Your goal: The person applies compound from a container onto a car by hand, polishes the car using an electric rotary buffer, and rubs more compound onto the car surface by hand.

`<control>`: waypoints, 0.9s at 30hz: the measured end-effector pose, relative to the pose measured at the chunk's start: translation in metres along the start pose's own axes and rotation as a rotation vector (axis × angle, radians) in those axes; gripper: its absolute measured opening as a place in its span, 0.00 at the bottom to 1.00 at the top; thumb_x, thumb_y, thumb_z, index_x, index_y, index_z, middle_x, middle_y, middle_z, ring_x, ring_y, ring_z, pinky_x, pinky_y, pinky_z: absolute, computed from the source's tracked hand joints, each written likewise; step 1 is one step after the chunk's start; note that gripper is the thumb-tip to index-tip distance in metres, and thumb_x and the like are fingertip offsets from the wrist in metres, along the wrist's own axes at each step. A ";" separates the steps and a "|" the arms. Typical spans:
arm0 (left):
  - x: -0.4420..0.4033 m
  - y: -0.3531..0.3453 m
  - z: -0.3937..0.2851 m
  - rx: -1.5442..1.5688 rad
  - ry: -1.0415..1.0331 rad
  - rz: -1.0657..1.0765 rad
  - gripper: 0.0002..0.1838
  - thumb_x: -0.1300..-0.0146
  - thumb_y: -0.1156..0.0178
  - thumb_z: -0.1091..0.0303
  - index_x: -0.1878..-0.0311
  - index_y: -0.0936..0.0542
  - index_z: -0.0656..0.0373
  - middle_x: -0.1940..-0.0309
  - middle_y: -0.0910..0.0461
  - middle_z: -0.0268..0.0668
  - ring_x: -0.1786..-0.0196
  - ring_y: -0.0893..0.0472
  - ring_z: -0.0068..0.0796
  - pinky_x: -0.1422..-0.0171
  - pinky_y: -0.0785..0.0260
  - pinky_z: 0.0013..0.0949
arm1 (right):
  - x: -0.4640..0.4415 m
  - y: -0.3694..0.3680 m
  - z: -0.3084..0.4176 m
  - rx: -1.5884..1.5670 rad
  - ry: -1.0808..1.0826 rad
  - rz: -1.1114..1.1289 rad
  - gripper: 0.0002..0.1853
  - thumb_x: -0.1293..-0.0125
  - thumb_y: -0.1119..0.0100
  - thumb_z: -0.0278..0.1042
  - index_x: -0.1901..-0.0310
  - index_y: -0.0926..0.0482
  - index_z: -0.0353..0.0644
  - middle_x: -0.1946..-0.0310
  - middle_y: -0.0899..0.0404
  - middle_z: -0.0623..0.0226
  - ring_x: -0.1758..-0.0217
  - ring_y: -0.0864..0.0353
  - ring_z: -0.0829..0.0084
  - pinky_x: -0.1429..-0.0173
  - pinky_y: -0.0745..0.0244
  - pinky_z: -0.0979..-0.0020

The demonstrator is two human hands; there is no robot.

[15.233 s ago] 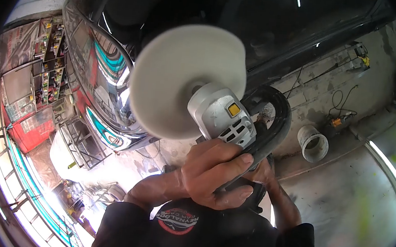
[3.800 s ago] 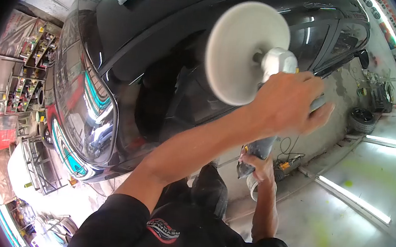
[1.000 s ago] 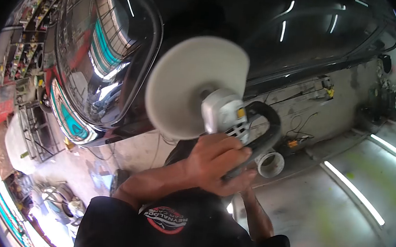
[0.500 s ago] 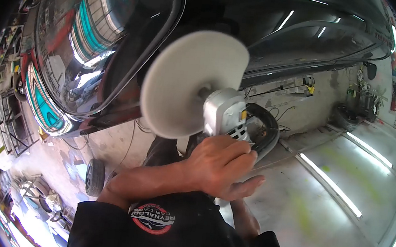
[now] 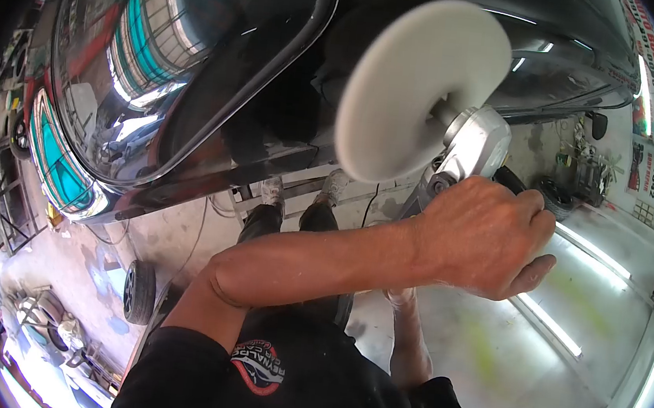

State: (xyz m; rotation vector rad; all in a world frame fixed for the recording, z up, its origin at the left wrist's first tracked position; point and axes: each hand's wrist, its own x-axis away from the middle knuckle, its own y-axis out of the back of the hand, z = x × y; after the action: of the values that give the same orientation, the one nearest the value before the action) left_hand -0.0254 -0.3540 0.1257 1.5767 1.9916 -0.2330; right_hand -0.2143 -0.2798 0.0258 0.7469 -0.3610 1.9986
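A polisher (image 5: 478, 144) with a silver head is held up in front of a black car (image 5: 273, 112). Its round white pad (image 5: 425, 87) looks smeared, as if spinning, and faces the bodywork; whether it touches cannot be made out. My left hand (image 5: 489, 239) is closed on the polisher just behind its head, the thumb sticking out to the right. The left forearm crosses in front of the tool's body. Of my right hand (image 5: 399, 294), only a sliver near the wrist shows below that forearm; its fingers are hidden.
The car's glossy side and window fill the upper left. A loose wheel (image 5: 140, 292) stands on the floor at left, near a thin cable (image 5: 195, 250). A tyre (image 5: 554, 196) lies at the right. Light tubes (image 5: 551, 324) run along a pale surface at lower right.
The polisher and my left hand have moved up and to the right in view. My feet now show below the car. The right hand has become more hidden behind the left forearm.
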 end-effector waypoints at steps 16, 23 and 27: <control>-0.007 0.015 -0.012 -0.010 -0.080 -0.065 0.16 0.53 0.25 0.68 0.68 0.23 0.64 0.77 0.29 0.39 0.82 0.28 0.36 0.81 0.37 0.37 | -0.001 0.019 0.006 0.020 -0.025 0.049 0.31 0.50 0.22 0.25 0.41 0.21 0.39 0.53 0.15 0.62 0.52 0.15 0.70 0.51 0.20 0.66; -0.075 -0.015 0.002 0.046 -0.097 -0.088 0.16 0.43 0.30 0.62 0.72 0.26 0.62 0.77 0.25 0.43 0.78 0.25 0.46 0.76 0.32 0.43 | -0.015 0.041 0.027 -0.161 0.126 -0.116 0.22 0.50 0.25 0.22 0.51 0.18 0.37 0.62 0.15 0.65 0.59 0.15 0.72 0.56 0.20 0.68; -0.046 0.010 -0.013 -0.007 -0.068 -0.111 0.16 0.43 0.30 0.60 0.70 0.23 0.64 0.75 0.23 0.45 0.77 0.22 0.46 0.76 0.29 0.43 | -0.009 0.049 0.011 0.128 0.207 -0.015 0.28 0.51 0.24 0.24 0.45 0.21 0.36 0.56 0.15 0.64 0.55 0.16 0.72 0.47 0.22 0.67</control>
State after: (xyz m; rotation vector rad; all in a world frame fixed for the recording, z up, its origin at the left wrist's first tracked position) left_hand -0.0149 -0.3830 0.1633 1.4369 2.0269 -0.3189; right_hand -0.2487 -0.3165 0.0304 0.6109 -0.1066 2.0770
